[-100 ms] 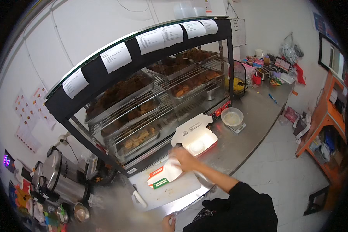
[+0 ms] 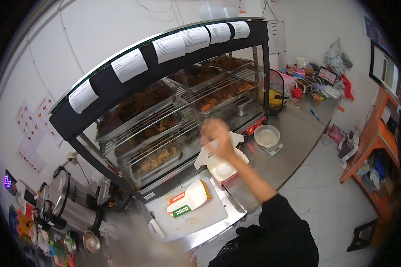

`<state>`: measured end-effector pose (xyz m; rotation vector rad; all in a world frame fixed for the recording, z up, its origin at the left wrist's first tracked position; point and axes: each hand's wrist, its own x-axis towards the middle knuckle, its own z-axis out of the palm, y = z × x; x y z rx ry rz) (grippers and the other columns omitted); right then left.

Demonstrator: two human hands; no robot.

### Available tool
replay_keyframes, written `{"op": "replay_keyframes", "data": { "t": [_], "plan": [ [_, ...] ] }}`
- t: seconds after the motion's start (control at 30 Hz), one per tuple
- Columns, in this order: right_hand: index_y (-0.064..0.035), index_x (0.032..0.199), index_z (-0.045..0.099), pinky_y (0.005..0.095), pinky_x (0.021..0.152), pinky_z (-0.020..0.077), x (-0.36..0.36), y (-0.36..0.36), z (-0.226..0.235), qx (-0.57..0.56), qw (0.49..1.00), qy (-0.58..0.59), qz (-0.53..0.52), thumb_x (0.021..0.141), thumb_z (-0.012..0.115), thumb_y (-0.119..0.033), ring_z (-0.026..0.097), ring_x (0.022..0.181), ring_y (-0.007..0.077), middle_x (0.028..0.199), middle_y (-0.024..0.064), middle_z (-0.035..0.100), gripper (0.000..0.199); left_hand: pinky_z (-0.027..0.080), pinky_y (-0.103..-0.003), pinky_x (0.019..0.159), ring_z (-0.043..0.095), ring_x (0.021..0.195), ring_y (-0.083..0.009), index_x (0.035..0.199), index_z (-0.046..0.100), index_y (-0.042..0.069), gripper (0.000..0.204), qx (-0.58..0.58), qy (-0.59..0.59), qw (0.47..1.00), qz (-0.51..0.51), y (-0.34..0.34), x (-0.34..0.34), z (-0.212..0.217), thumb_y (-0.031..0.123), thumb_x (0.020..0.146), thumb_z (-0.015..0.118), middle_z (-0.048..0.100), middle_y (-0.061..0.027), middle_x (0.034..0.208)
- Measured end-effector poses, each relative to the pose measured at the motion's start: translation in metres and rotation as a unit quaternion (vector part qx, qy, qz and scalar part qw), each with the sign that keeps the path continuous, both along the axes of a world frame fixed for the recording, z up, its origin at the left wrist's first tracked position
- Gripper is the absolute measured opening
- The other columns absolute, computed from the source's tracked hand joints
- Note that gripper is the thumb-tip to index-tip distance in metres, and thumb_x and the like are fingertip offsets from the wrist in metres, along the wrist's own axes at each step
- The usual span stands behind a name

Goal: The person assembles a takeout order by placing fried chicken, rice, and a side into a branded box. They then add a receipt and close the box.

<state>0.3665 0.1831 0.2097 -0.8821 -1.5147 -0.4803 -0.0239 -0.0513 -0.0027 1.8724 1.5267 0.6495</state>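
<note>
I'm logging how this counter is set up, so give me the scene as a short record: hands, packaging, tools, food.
Box: white takeaway box, lid open
Right hand: motion-blurred over the box's lid; grip unclear
Left hand: barely visible at the lower edge; grip unclear
Carton: white, red and green paper carton on a white cutting board
Tool: white-handled knife, board's left edge
Food: browned pieces in metal trays, inside the display cabinet

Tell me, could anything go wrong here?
The right hand might bump the open cardboard box, since it's right by the raised lid. The white-handled knife lies loose at the left edge of the cutting board, so it could cut someone reaching there. The bowl sits on a small scale, and a knock might tip it.
</note>
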Motion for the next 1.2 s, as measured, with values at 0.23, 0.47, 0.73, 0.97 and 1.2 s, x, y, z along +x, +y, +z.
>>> {"op": "replay_keyframes", "data": {
  "t": [0.23, 0.47, 0.73, 0.97, 1.2],
  "plan": [
    [-0.0291, 0.116, 0.049, 0.0507, 0.093, 0.0232, 0.134, 0.068, 0.205, 0.092, 0.954, 0.006, -0.286, 0.070, 0.061, -0.042, 0.018, 0.120, 0.0441, 0.132, 0.0237, 0.016, 0.049, 0.042, -0.035, 0.076, 0.054, 0.083, -0.0303, 0.102, 0.054, 0.000, 0.028, 0.034, 0.090, 0.981, 0.167, 0.027, 0.010, 0.004, 0.016, 0.078, 0.055, 0.057, -0.0169, 0.095],
    [-0.0404, 0.125, 0.034, 0.0637, 0.088, 0.0168, 0.181, 0.116, 0.207, -0.046, 0.969, -0.067, -0.234, 0.067, 0.056, -0.056, 0.008, 0.121, 0.0509, 0.136, 0.0248, 0.006, 0.064, 0.043, -0.032, 0.073, 0.055, 0.082, -0.0252, 0.103, 0.056, 0.002, 0.028, 0.086, 0.011, 0.967, 0.240, 0.084, 0.078, 0.037, 0.013, 0.078, 0.054, 0.058, -0.0152, 0.098],
    [-0.0375, 0.130, 0.026, 0.0630, 0.087, 0.0150, 0.184, 0.129, 0.199, 0.003, 0.964, -0.077, -0.254, 0.070, 0.054, -0.054, 0.003, 0.122, 0.0501, 0.135, 0.0282, 0.000, 0.068, 0.044, -0.032, 0.068, 0.056, 0.076, -0.0222, 0.103, 0.056, 0.003, 0.026, 0.124, 0.030, 0.967, 0.220, 0.113, 0.114, 0.029, 0.012, 0.078, 0.054, 0.060, -0.0128, 0.094],
    [-0.0323, 0.134, 0.016, 0.0641, 0.088, 0.0045, 0.185, 0.149, 0.191, 0.006, 0.968, -0.070, -0.243, 0.072, 0.047, -0.060, -0.011, 0.124, 0.0453, 0.136, 0.0256, -0.010, 0.074, 0.044, -0.032, 0.068, 0.056, 0.077, -0.0229, 0.106, 0.054, 0.004, 0.027, 0.055, 0.060, 0.967, 0.241, 0.115, 0.124, 0.025, 0.011, 0.080, 0.053, 0.059, -0.0128, 0.096],
    [-0.0166, 0.132, 0.010, 0.0650, 0.087, 0.0032, 0.191, 0.160, 0.184, 0.060, 0.977, -0.051, -0.199, 0.071, 0.050, -0.060, -0.010, 0.124, 0.0452, 0.136, 0.0260, -0.009, 0.084, 0.044, -0.032, 0.071, 0.056, 0.080, -0.0231, 0.107, 0.053, 0.005, 0.029, 0.063, 0.065, 0.974, 0.207, 0.130, 0.135, 0.037, 0.013, 0.079, 0.053, 0.058, -0.0117, 0.101]
  ]
}}
